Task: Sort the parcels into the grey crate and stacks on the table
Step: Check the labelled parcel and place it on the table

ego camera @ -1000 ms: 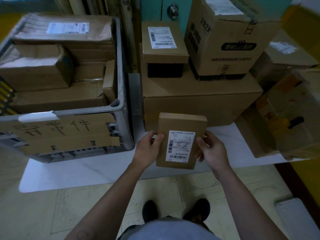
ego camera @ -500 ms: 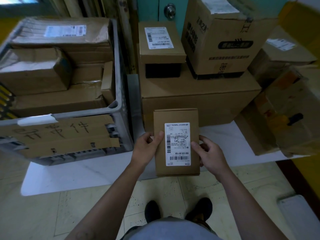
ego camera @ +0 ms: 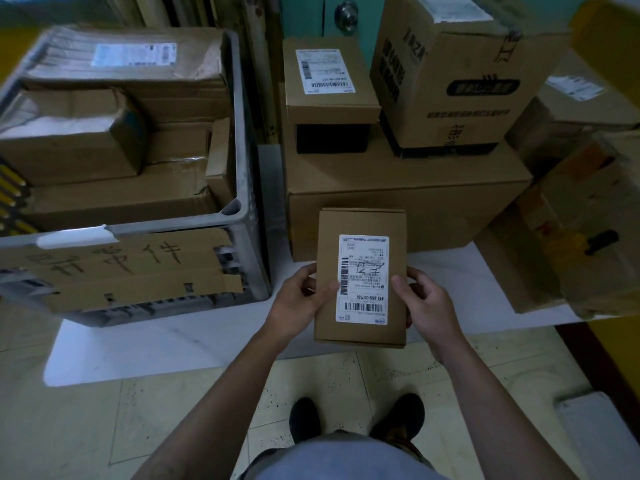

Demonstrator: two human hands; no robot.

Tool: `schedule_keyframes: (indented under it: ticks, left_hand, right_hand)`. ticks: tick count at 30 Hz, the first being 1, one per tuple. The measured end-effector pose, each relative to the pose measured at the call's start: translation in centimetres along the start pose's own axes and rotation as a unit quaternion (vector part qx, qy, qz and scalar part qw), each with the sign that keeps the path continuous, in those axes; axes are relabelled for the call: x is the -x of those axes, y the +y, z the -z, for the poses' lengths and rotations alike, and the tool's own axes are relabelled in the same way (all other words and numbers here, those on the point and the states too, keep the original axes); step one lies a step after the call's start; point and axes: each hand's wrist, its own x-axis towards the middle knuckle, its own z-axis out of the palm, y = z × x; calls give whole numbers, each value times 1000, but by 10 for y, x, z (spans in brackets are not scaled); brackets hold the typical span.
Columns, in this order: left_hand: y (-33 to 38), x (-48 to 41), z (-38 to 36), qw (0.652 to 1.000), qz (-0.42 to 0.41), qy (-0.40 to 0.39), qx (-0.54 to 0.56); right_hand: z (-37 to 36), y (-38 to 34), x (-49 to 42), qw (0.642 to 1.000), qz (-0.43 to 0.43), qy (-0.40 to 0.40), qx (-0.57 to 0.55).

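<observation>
Left hand [ego camera: 298, 299] and right hand [ego camera: 427, 303] grasp parcel [ego camera: 360, 278] by side edges, label [ego camera: 362, 278] up, likely for reading. Parcel above table [ego camera: 207, 341] front edge, between crate [ego camera: 247, 188] and stack [ego camera: 398, 188]; destination undecided.

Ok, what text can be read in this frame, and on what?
"492-C55-00-Y36": label on the held parcel.
"异常件": handwritten sign on the crate.
Too blurred: fine print there, the small box's label, the tall box's print.
</observation>
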Motion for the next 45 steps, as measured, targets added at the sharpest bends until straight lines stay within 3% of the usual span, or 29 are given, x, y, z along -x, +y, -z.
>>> schedule_keyframes:
  ticks: [7,14,27,45]
  left_hand:
    - [8,1,-4,998,44,49,-3]
    - [2,-5,-3,991,121,37,42]
    - [7,-1,-5,994,88,33,61]
    - [16,11,-7,979,172,-15,108]
  right_hand:
    - [0,6,-1,1000,-13,-26,-1]
    - [-4,10,-4,999,-30,-7,-19]
    - [-2,6,-2,998,-30,-2,-48]
    - [-1,3,5,996,-58,2,-66]
